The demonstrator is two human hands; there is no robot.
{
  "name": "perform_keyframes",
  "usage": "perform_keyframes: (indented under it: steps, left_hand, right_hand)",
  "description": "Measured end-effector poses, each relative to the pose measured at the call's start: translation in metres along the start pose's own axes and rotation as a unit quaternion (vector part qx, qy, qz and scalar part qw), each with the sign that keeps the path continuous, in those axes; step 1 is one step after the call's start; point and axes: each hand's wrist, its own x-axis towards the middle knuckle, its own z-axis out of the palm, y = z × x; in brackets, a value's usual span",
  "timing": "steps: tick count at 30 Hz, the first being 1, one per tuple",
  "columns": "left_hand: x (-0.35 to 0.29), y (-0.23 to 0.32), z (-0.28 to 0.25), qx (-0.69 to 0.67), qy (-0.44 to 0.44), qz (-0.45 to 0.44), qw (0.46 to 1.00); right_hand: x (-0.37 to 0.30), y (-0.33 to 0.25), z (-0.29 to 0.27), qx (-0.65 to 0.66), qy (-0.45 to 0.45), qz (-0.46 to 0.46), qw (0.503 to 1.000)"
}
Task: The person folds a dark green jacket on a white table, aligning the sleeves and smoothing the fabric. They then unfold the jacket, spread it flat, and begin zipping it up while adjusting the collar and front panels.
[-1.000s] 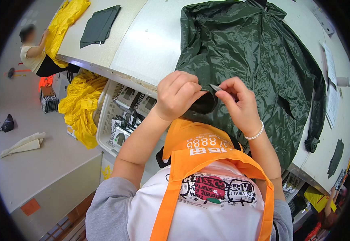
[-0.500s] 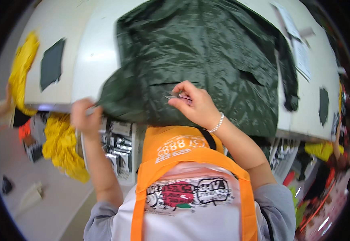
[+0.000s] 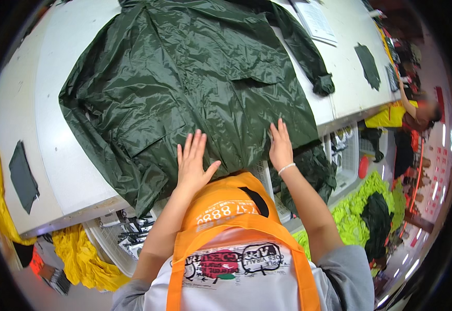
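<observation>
A dark green, shiny, thin jacket (image 3: 213, 78) lies spread on the white table (image 3: 60, 166), its lower hem toward me. My left hand (image 3: 190, 163) rests flat on the jacket near the hem, left of its middle, fingers stretched and thumb apart. Further right, my right hand (image 3: 281, 146) lies on the fabric by the hem with its fingers extended. No tool shows in either hand; the palms are hidden. A flapped pocket (image 3: 257, 83) shows on the right side of the jacket. One sleeve reaches out at the upper right.
Folded dark green pieces (image 3: 23, 176) lie on the table at left, others (image 3: 367, 66) at right. Papers (image 3: 314, 22) sit at the far right. Below the edge are white baskets (image 3: 104, 249) of small packs, yellow fabric (image 3: 83, 259) and lime fabric (image 3: 353, 207). Another person (image 3: 418, 111) is at right.
My left hand has let go of the jacket's lower left edge. My right hand no longer shows the small snips it pinched. Both hands now lie on the fabric; the view has turned right.
</observation>
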Motion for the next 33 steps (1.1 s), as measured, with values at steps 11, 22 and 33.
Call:
perform_keyframes:
  steps: [11,22,33]
  left_hand:
    - [0.086,-0.010,-0.001,0.109,0.222,-0.073,0.966]
    - [0.224,0.010,0.011,0.128,0.021,-0.089,0.988]
    - [0.227,-0.012,0.022,0.057,0.102,-0.017,0.993]
  right_hand:
    - [0.107,0.060,-0.042,0.318,-0.024,-0.100,0.943]
    - [0.233,-0.012,-0.004,0.257,-0.185,-0.233,0.919]
    - [0.227,-0.038,0.009,0.225,-0.130,-0.278,0.925]
